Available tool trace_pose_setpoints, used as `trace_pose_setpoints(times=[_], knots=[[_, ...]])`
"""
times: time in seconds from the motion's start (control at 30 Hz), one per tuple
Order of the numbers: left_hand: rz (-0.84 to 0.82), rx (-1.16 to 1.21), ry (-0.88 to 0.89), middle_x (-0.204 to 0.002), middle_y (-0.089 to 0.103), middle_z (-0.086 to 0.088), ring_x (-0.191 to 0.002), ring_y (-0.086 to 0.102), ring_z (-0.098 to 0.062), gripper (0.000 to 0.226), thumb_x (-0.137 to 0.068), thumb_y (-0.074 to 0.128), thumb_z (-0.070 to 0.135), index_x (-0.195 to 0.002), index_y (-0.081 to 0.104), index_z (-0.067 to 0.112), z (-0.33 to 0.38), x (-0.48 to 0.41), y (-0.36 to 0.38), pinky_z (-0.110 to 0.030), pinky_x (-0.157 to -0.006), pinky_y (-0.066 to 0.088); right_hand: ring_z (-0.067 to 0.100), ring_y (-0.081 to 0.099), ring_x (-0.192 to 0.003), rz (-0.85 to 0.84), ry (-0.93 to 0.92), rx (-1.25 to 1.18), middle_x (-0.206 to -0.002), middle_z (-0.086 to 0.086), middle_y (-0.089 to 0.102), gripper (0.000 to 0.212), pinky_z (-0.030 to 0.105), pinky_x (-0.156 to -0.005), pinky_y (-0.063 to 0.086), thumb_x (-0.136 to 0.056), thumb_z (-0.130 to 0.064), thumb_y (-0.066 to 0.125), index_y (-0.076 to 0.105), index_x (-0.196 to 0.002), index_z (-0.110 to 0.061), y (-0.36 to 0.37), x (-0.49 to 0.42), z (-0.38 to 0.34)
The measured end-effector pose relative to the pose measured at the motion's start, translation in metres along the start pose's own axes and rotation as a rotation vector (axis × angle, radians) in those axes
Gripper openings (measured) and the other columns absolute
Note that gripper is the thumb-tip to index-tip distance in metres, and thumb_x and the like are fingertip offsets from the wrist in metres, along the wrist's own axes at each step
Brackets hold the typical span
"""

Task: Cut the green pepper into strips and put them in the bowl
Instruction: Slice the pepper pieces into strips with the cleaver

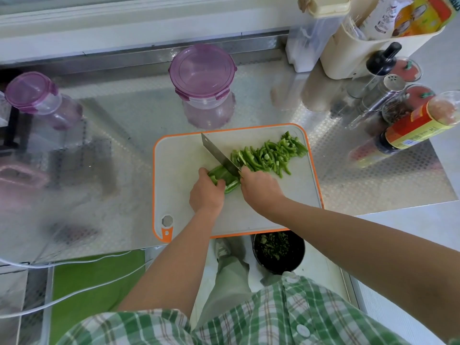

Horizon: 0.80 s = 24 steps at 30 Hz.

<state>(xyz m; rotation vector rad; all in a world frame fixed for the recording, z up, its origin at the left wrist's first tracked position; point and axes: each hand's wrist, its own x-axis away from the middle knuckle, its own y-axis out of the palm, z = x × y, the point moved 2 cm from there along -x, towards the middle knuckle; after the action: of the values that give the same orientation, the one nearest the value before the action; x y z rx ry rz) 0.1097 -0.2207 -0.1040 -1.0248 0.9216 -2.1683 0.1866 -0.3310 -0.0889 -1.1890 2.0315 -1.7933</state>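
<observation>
Green pepper remnant [225, 180]: middle of the orange-rimmed cutting board [179, 170], pinned by the left hand [206, 192], fingers curled over it. Cleaver [217, 154]: edge on the remnant's right end; right hand [260, 189] wrapped round the handle. Cut strips [270, 155]: heaped toward the board's far right corner. Step: slicing, judged mostly done. Next: holding fingers retreat leftward, further thin cuts. Dark bowl [278, 252]: below the board's near edge.

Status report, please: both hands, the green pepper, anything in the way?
Left hand holds pepper piece down. Right hand grips knife, blade on pepper. Strips piled on cutting board right of blade. Nothing blocks the cut.
</observation>
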Motion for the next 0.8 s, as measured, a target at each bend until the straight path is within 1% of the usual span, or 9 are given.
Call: trace_pose_setpoints(times=[0.07,0.13,0.17,0.23,0.3,0.43,0.57,0.67,0.8], knots=[[0.021,0.003,0.035,-0.099,0.065,-0.011,-0.089,0.06,-0.036,0.027,-0.095,0.053,0.027,-0.115,0.042,0.014,-0.002,0.004,0.0,-0.034,-0.063,0.037,0.022,0.038,-0.053,0.003,0.011,-0.002,-0.063,0.002,0.038,0.007,0.031,-0.046,0.026,-0.099,-0.012,0.037,0.042,-0.104,-0.01,0.001,-0.003,-0.004],[0.031,-0.003,0.064,-0.096,0.065,-0.01,-0.086,0.06,-0.035,0.026,-0.095,0.052,0.027,-0.116,0.042,0.016,-0.004,0.006,0.001,-0.034,-0.062,0.037,0.027,0.042,-0.06,0.02,0.027,-0.068,-0.068,0.004,0.042,0.009,0.034,-0.053,0.032,-0.101,-0.017,0.036,0.041,-0.102,-0.01,0.0,-0.006,-0.004],[0.032,-0.005,0.074,-0.096,0.065,-0.01,-0.085,0.06,-0.035,0.026,-0.095,0.051,0.027,-0.116,0.042,0.016,-0.005,0.007,0.001,-0.034,-0.062,0.037,0.028,0.044,-0.062,0.039,0.044,-0.127,-0.069,0.005,0.043,0.01,0.034,-0.054,0.033,-0.101,-0.02,0.036,0.04,-0.098,-0.011,0.0,-0.006,-0.003],[0.033,0.002,0.064,-0.097,0.065,-0.011,-0.086,0.06,-0.035,0.026,-0.095,0.052,0.028,-0.116,0.043,0.016,-0.006,0.007,-0.001,-0.034,-0.063,0.038,0.028,0.044,-0.061,0.08,0.071,-0.244,-0.065,0.004,0.042,0.016,0.033,-0.051,0.03,-0.101,-0.021,0.036,0.036,-0.088,-0.011,-0.001,-0.007,0.0],[0.027,0.006,0.021,-0.1,0.065,-0.012,-0.09,0.06,-0.036,0.028,-0.095,0.052,0.029,-0.116,0.043,0.013,-0.007,0.005,-0.003,-0.034,-0.065,0.039,0.027,0.043,-0.057,0.098,0.037,-0.302,-0.061,0.004,0.041,0.019,0.032,-0.048,0.029,-0.1,-0.021,0.038,0.035,-0.083,-0.011,-0.003,-0.007,0.002],[-0.021,0.001,-0.023,-0.107,0.064,-0.014,-0.097,0.06,-0.037,0.031,-0.094,0.053,0.032,-0.115,0.044,0.011,-0.006,-0.002,-0.003,-0.034,-0.068,0.039,0.028,0.046,-0.055,0.073,-0.072,-0.245,-0.062,0.007,0.047,0.016,0.035,-0.05,0.037,-0.099,-0.021,0.04,0.037,-0.086,-0.013,-0.013,0.001,0.01],[-0.048,0.005,-0.045,-0.11,0.063,-0.014,-0.1,0.059,-0.037,0.032,-0.094,0.052,0.032,-0.115,0.045,0.009,-0.003,-0.005,-0.001,-0.034,-0.07,0.039,0.029,0.048,-0.056,0.047,-0.073,-0.205,-0.064,0.008,0.049,0.014,0.04,-0.053,0.042,-0.099,-0.021,0.039,0.039,-0.087,-0.012,-0.012,0.003,0.012],[-0.059,-0.003,-0.051,-0.111,0.063,-0.014,-0.101,0.059,-0.037,0.031,-0.094,0.052,0.032,-0.114,0.045,0.009,-0.003,-0.007,-0.001,-0.035,-0.07,0.039,0.029,0.049,-0.056,0.041,-0.069,-0.218,-0.062,0.006,0.047,0.016,0.038,-0.051,0.04,-0.099,-0.02,0.038,0.04,-0.086,-0.011,-0.007,0.002,0.012],[-0.056,-0.015,-0.051,-0.11,0.063,-0.013,-0.1,0.059,-0.036,0.031,-0.094,0.052,0.032,-0.114,0.045,0.01,-0.004,-0.007,-0.001,-0.034,-0.069,0.038,0.025,0.044,-0.051,0.082,-0.091,-0.246,-0.057,0.003,0.043,0.017,0.035,-0.048,0.036,-0.098,-0.02,0.04,0.039,-0.084,-0.012,-0.004,0.004,0.012]])
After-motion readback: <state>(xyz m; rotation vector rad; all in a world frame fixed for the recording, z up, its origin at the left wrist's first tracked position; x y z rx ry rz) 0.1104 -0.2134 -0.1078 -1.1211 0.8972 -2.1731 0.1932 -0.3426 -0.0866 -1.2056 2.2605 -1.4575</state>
